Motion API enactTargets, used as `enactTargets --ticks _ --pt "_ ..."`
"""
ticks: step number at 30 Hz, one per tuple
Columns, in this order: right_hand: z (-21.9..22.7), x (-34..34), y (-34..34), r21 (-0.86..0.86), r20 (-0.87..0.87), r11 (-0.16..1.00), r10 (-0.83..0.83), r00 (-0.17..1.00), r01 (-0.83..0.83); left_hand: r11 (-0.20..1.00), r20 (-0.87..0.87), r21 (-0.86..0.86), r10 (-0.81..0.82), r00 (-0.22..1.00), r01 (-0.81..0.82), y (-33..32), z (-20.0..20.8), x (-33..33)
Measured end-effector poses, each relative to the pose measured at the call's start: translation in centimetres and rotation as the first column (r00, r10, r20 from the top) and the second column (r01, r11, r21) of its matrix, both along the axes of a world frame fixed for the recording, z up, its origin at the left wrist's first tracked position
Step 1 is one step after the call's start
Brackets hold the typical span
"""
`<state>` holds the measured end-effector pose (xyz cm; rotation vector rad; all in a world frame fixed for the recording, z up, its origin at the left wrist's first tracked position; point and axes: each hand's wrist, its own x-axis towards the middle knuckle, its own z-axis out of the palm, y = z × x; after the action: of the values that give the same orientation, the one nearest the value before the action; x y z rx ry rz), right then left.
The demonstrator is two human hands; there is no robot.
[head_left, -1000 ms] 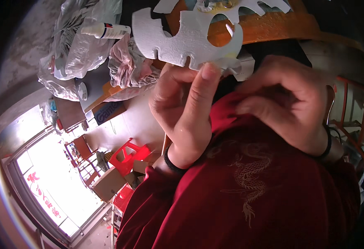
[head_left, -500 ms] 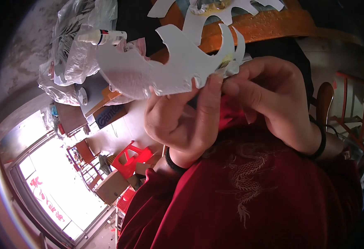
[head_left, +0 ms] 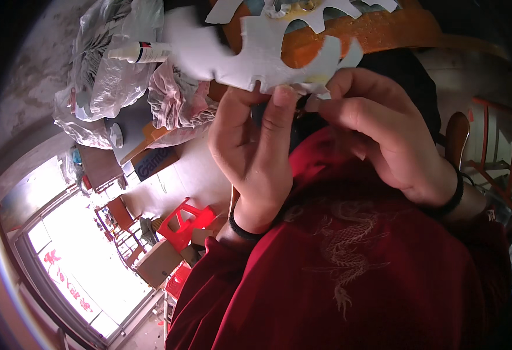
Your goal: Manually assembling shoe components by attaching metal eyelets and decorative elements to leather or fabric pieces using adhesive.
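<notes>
A white cut-out sheet piece (head_left: 260, 55) with curved notches and prongs is held up in front of me, above the red garment on my lap. My left hand (head_left: 253, 151) pinches its lower edge between thumb and fingers. At the piece's right end, by a yellowish patch, the closed fingers of my right hand (head_left: 387, 131) grip a small crumpled white bit on the edge. A dark speck shows between the two thumbs, too small to name. Beyond lies a similar white cut-out (head_left: 320, 23) with a ring-like metal part and yellowish stain on it.
The wooden table (head_left: 384, 32) curves along the top. A white bottle (head_left: 145, 52) lies beside a clear plastic bag (head_left: 107, 81) and a crumpled pinkish cloth (head_left: 174, 102). Farther off stand a red plastic stool (head_left: 189, 224), a cardboard box (head_left: 158, 263) and a wooden chair (head_left: 489, 157).
Both hands have lifted the white piece slightly away from me and tilted it, baring the pinkish cloth. The left hand has turned more upright; the right thumb has shifted along the piece's end.
</notes>
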<state>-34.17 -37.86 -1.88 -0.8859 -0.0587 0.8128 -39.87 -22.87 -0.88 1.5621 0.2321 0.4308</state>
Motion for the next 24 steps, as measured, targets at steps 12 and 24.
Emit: enactTargets --ticks 12,24 --pt "0.6 0.5 -0.4 -0.301 0.85 0.87 0.058 0.524 0.39 0.979 -0.188 -0.2 -0.076 0.979 0.038 0.6 1.3 0.0" --pt "0.0 0.9 -0.8 -0.12 0.993 0.895 0.1 0.069 0.43 0.958 -0.215 -0.252 -0.191 0.958 0.135 1.9 1.1 -0.4"
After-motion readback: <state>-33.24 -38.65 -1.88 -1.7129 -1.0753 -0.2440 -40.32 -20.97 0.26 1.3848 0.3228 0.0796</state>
